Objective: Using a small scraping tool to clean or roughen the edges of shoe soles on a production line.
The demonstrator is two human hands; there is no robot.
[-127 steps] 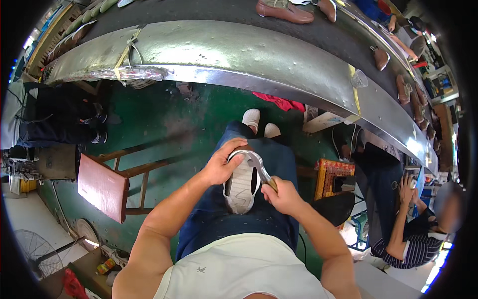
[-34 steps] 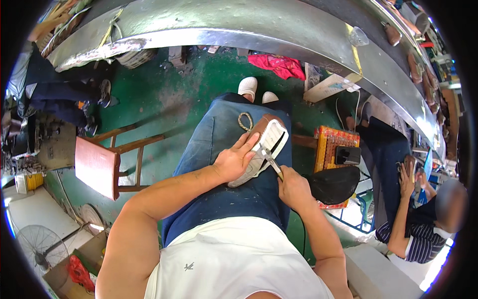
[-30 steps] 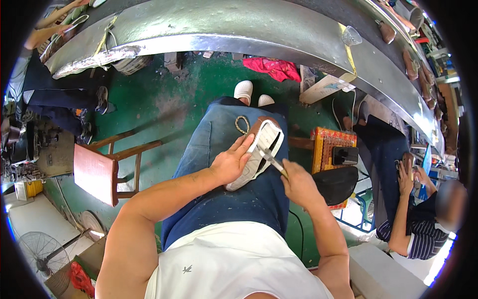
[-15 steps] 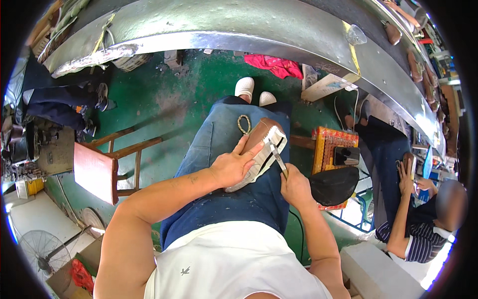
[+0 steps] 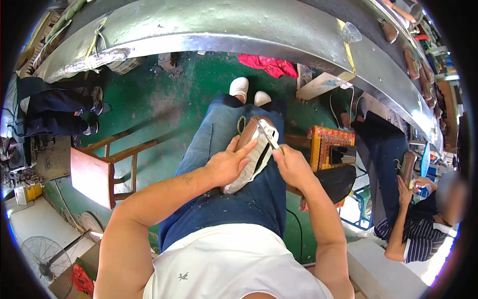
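A brown shoe (image 5: 253,133) lies sole side up across my lap, with a pale, whitish underside and dark slots along its right edge. My left hand (image 5: 230,163) grips its left side, index finger stretched over the underside. In my right hand (image 5: 293,168) is a slim metal bladed tool (image 5: 269,137), which I cannot name more exactly. Its metal part lies over the toe end of the underside, pointing away from me. A looped braided cord (image 5: 241,124) rests beside the toe on my blue apron (image 5: 211,124).
A metal-edged workbench (image 5: 209,42) curves across the far side. To the left stands a wooden stool (image 5: 92,174). At right, a beaded seat (image 5: 318,149) carries a phone (image 5: 343,154) and a black pouch (image 5: 336,182). Another person (image 5: 418,224) sits further right, handling a shoe.
My right hand has moved slightly up and left. The tool's metal end has shifted farther toward the toe and now lies along it. My left hand still holds the shoe.
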